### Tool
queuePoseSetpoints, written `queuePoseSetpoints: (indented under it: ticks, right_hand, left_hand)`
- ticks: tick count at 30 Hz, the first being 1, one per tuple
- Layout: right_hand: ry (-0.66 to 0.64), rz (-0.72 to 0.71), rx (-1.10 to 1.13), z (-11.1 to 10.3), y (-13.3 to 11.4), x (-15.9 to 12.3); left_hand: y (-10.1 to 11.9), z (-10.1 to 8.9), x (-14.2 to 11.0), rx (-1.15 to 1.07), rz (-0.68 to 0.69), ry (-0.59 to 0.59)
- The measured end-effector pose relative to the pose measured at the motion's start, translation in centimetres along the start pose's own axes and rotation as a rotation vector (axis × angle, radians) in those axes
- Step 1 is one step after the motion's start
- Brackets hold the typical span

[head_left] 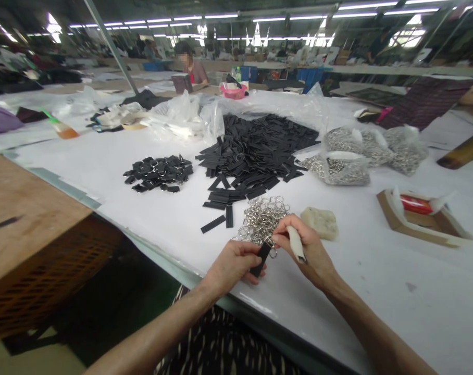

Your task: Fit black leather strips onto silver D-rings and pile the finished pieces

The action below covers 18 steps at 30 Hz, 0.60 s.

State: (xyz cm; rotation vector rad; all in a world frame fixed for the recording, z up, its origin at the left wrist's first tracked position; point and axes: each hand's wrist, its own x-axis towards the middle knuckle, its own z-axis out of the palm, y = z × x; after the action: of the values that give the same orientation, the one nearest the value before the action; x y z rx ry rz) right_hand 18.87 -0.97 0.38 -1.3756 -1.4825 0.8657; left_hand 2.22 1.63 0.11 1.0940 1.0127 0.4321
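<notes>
Black, flat, fabric-like strip, qty 1: pinched betw. thumb & fingers of left hand, held at a tilt nr front edge of white-covered worktop, at near side of loose heap of silvery metal rings. Off-white, tube-like tool, qty 1: tucked in right hand, one end pointing back twd wearer; thumb & index tip of same hand brought together at strip's far end. Ring pinched there or not: can't tell. Step in hand, by judgement: strip end being worked w/ a ring; next move prob. calls for steady left grip & fine fingertip work at that end. Pose: forearms enter from below, converging; left wrist nearly straight, right hand turned inward w/ fingers curled; hands close, contact unclear. Also on worktop: large pile of black flat strips, beyond rings; smaller pile of black pieces w/ metal rings, to left; yellowish, waxy-looking block, just beside right hand; clear plastic bags of metal bits, farther right; open brown cardboard box w/ red item, far right.
</notes>
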Motion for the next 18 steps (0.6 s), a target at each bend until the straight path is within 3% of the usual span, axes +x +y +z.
queuePoseSetpoints:
  ticks: [7,11,14,18]
  right_hand:
    - [-0.093,0.016,-0.037,-0.5,-0.8,0.0]
    - [-0.152,0.020,-0.025,-0.7,-1.0,-0.1]
    - [-0.156,0.029,-0.010,-0.9,-1.1,-0.1]
    - [-0.129,0.021,-0.015,-1.2,-0.9,0.0]
  left_hand:
    - [0.1,-0.4,0.0,0.188,0.142,0.045]
    - [0.4,-0.7,-0.2,0.266,0.183,-0.014]
    - [0.3,-0.6,-0.2,0.166,0.191,-0.046]
    - [0.3,-0.2,-0.1,-0.114,0.074,-0.024]
